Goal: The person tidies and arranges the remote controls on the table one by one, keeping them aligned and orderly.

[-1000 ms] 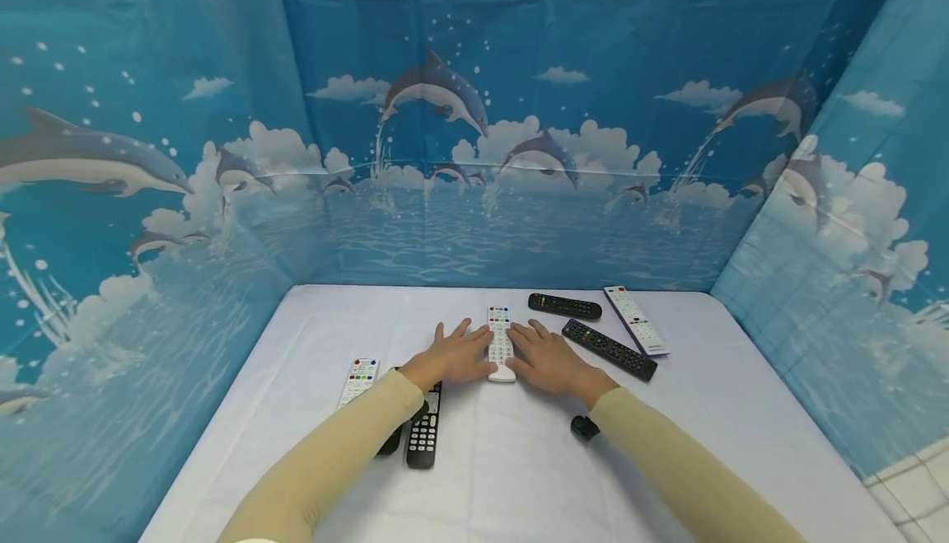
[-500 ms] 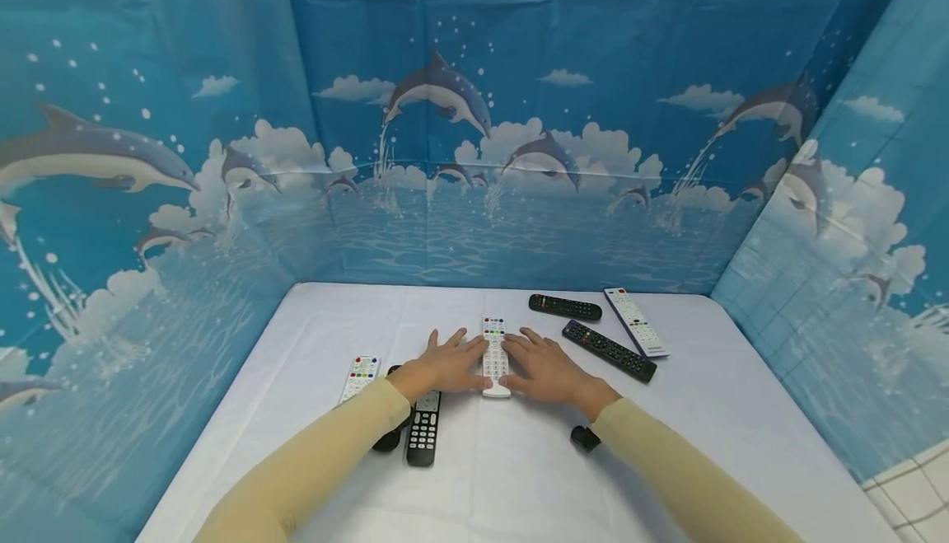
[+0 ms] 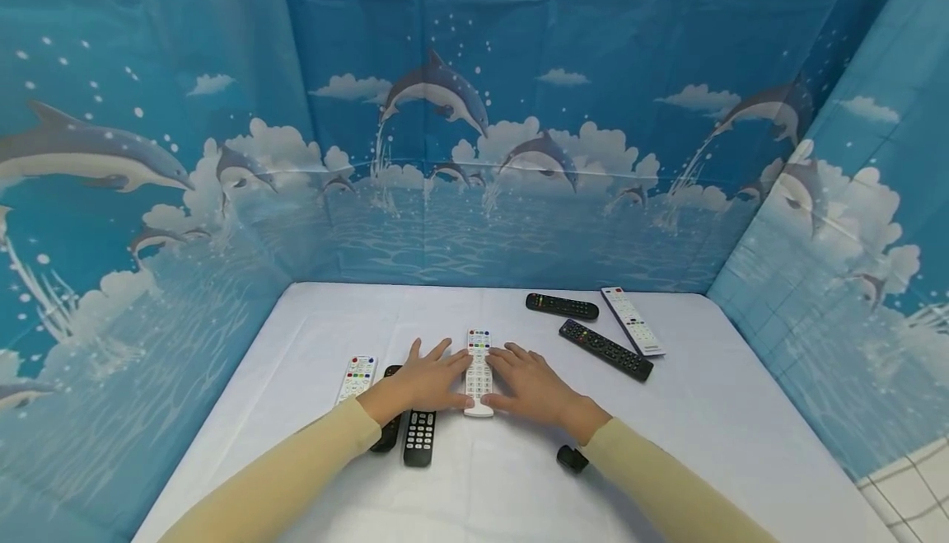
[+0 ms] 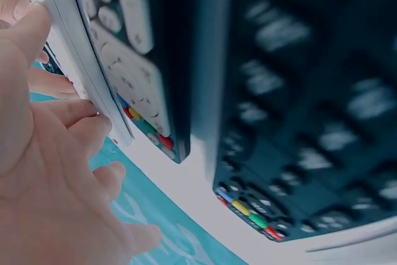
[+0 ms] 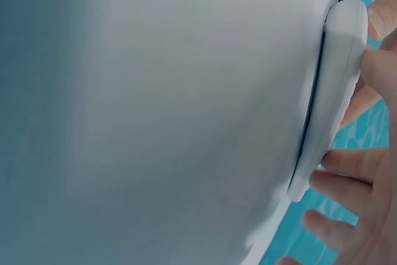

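A white remote control lies lengthwise on the table between both hands, its colored buttons at the far end. Along its left side, my left hand touches the edge with thumb and index finger, the other fingers spread. My right hand meets the right edge with fingertips and thumb, fingers extended. The left wrist view has fingertips right at the side of the white remote. From the right wrist, the remote's pale side shows close to the table, fingers of the right hand against it.
Left of the hands lie a white remote and two black remotes, partly under the left forearm. At the back right are two more black remotes and a white one. A dolphin-print curtain borders the white table.
Both hands and the white remote between them have moved left and toward the person. The other remotes have stayed in place.
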The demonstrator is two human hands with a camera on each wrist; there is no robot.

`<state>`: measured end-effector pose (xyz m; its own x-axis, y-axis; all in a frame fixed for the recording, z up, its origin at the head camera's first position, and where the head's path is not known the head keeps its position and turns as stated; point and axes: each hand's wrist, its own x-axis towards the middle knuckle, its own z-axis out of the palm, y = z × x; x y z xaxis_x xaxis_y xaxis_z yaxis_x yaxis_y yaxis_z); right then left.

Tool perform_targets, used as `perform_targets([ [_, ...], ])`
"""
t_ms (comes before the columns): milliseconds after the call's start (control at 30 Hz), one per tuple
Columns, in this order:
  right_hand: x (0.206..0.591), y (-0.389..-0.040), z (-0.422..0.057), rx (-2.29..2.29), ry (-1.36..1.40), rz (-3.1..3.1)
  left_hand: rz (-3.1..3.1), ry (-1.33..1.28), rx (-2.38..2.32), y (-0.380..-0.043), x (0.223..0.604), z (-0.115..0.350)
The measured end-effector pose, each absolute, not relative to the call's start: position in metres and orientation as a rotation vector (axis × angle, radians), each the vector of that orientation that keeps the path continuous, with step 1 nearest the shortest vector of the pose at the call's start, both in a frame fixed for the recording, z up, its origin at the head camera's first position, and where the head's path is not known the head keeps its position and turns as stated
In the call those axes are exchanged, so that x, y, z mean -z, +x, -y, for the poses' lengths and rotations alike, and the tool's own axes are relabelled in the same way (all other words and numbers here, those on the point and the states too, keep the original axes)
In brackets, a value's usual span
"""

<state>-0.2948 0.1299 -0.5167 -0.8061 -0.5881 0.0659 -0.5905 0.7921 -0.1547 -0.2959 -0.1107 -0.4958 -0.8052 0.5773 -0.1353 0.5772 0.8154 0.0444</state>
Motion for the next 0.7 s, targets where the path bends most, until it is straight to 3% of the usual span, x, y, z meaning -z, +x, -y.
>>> perform_targets([
  [700,0.517,-0.254,-0.105,-0.116,1.038,2.899,-2.875,0.931,-0.066,-0.247,0.496,0.137],
])
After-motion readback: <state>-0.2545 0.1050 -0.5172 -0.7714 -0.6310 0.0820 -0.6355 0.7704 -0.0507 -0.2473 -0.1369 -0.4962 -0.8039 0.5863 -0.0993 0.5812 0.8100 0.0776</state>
